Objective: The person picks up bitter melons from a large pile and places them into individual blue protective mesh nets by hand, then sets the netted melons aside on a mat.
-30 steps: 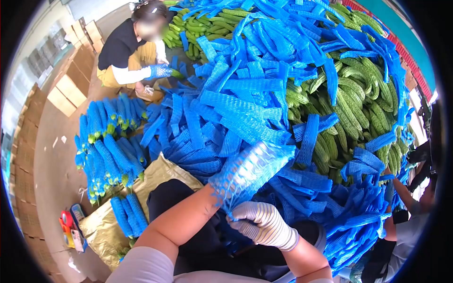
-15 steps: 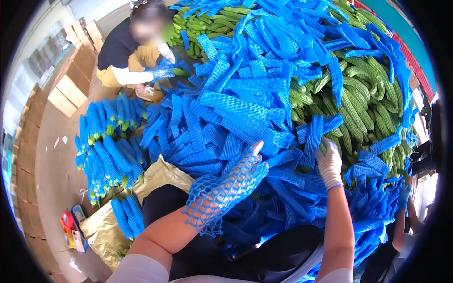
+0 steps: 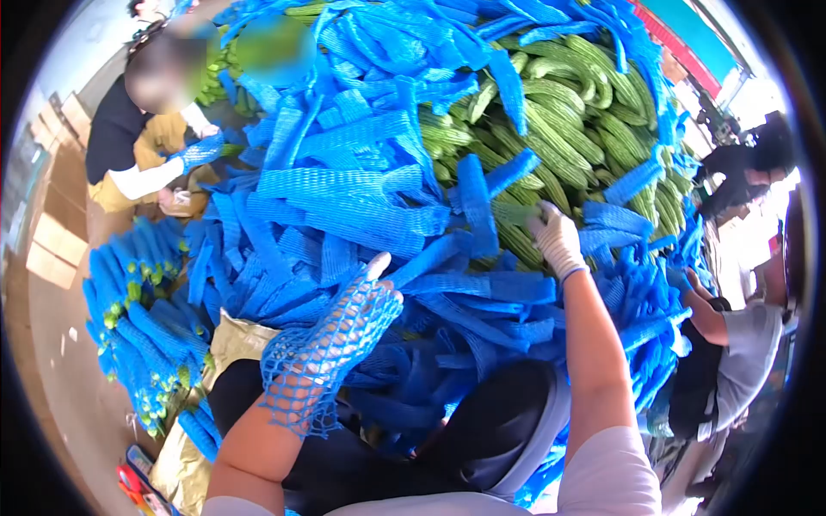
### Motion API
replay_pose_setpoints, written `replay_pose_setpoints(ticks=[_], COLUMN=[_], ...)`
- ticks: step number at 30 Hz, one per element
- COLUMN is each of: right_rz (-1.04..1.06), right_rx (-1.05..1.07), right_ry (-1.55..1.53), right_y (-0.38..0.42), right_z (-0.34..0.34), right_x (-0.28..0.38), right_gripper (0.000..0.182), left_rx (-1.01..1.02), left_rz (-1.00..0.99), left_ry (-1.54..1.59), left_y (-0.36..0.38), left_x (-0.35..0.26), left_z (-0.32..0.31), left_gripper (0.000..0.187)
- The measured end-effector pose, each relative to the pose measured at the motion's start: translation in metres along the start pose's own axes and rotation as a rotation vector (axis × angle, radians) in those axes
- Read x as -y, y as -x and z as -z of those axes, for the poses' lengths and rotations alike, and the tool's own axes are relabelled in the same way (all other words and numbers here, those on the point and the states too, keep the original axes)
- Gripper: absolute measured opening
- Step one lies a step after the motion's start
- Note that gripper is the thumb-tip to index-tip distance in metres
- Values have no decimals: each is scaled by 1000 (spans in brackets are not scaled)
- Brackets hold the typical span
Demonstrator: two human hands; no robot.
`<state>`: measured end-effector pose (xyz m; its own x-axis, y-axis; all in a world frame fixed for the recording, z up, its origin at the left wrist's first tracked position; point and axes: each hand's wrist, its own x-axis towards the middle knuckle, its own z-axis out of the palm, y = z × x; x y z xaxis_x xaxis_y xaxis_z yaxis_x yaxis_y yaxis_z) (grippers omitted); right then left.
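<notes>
My left hand (image 3: 335, 322) sits inside a stretched blue foam net sleeve (image 3: 297, 378), its fingers extended and showing through the mesh. It is above the front of a heap of blue net sleeves (image 3: 344, 206). To the right, my white-gloved right hand (image 3: 557, 239) is closed on the end of a green gourd (image 3: 514, 213), which looks blurred and points left. Behind that hand lies a pile of long, ridged green gourds (image 3: 555, 142). A flat blue net sleeve (image 3: 476, 198) lies just left of the held gourd.
Netted gourds (image 3: 142, 292) are stacked at the left, beside a gold-coloured sheet (image 3: 237, 340). A co-worker (image 3: 129, 129) crouches at upper left with a net over one hand. Another person (image 3: 744, 344) is at the right. Red-handled scissors (image 3: 131, 483) lie at lower left.
The view has swung right, so the heap appears further left. My right hand has moved rightward over the gourds, and a gourd now shows in its fingers. My left hand remains in the net.
</notes>
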<state>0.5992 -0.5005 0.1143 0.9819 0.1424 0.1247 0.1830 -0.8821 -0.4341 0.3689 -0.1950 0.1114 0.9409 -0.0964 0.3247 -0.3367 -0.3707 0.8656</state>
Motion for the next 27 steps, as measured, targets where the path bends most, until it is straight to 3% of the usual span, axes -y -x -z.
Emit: replay_pose_setpoints(ticks=[2, 3, 4, 5, 6, 7, 9, 10, 11, 13, 14, 19, 21, 23, 25, 27], right_rz=[-44, 137, -27, -49, -51, -52, 23, 17, 17, 35, 46, 187, 83, 94, 109, 143], right_rx=[-11, -175, -130, -145, -185, -225, -152, -131, -128, -111, -96, -273, -228, -205, -153, -85], right_ry=[-205, -260, -419, -561, -641, -727, -852, -861, -864, -811, -779, -212, -387, -532, -641, -769], right_y=[28, 35, 59, 79, 97, 112, 141, 147, 149, 150, 149, 157, 161, 165, 165, 159], right_z=[65, 76, 107, 128, 142, 151, 163, 164, 165, 167, 167, 163, 169, 176, 177, 174], right_x=[38, 21, 44, 53, 60, 65, 65, 69, 76, 88, 88, 106, 116, 121, 115, 112], right_gripper=[45, 42, 40, 39, 40, 42, 46, 49, 49, 48, 45, 31, 33, 35, 41, 45], left_rx=[34, 48, 61, 73, -75, -74, -75, -56, -59, -55, -110, -36, 19, 50, 197, 204], left_rz=[142, 212, 287, 365, 487, 485, 712, 579, 581, 217, 183, 146, 132, 162, 340, 302], left_ry=[108, 160, 213, 263, 559, 559, 700, 617, 614, 49, 33, 19, -9, -10, -2, -122], left_y=[1, 0, 0, 1, 1, -3, -7, 0, 4, 7, 9, 15, 14, 10, 4, 9], left_x=[-2, -3, -6, -9, -15, -27, -53, -47, -41, -37, -39, -50, -50, -54, -56, -37], left_z=[3, 3, 2, -1, -4, -3, 3, 1, 2, 1, 2, 8, 8, 12, 17, 17], left_gripper=[7, 8, 12, 17, 45, 45, 53, 60, 60, 68, 74, 70, 70, 67, 64, 64])
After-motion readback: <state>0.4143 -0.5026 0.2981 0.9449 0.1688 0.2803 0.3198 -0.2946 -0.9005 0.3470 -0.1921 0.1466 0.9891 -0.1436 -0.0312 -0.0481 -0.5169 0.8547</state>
